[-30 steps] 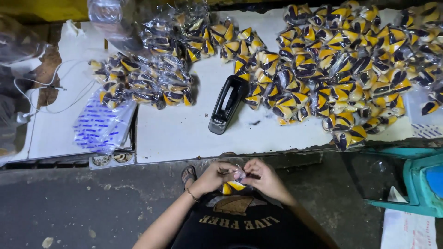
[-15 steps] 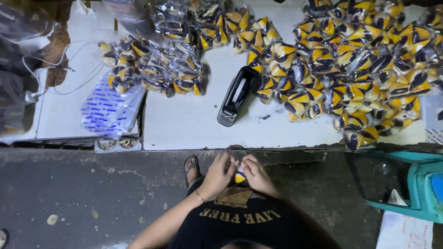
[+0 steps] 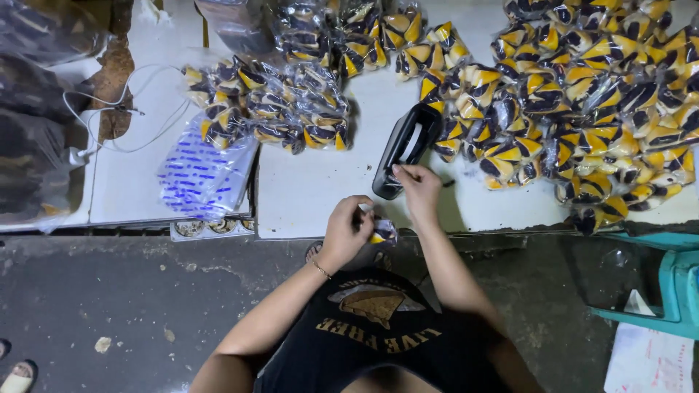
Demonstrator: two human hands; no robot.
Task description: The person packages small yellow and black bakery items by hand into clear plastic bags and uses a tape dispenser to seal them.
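Person, seen from above, lower centre of frame: dark printed shirt, both forearms extended toward the table edge.

Left hand (image 3: 348,231): fingers closed around a small clear-wrapped packet (image 3: 381,233), yellow and dark contents showing through the film. The packet sits at the near edge of the white table (image 3: 306,189), just below centre frame. Judged light, soft and crinkly; the film looks slick, so the firmest hold is likely at the gathered end of the wrapper rather than on the filled middle, which may crush.

Right hand (image 3: 415,185): fingers drawn together, fingertips touching the near end of a black handheld tool (image 3: 406,149), long with an open handle loop, lying on the table at centre. Whether the hand pinches anything cannot be told.

Left centre: a flat clear bag with blue print (image 3: 204,175), lying across the seam between two white boards. A thin white cord (image 3: 116,116) loops beyond it.

Upper centre-left: a cluster of wrapped packets (image 3: 269,109), same yellow-and-dark kind, bagged in groups.

Upper right: a large heap of loose packets (image 3: 590,94), spreading to the frame edge and touching the tool's far end.

Far left: dark plastic bags (image 3: 36,145). Right edge, off the table: a teal plastic crate (image 3: 670,291).
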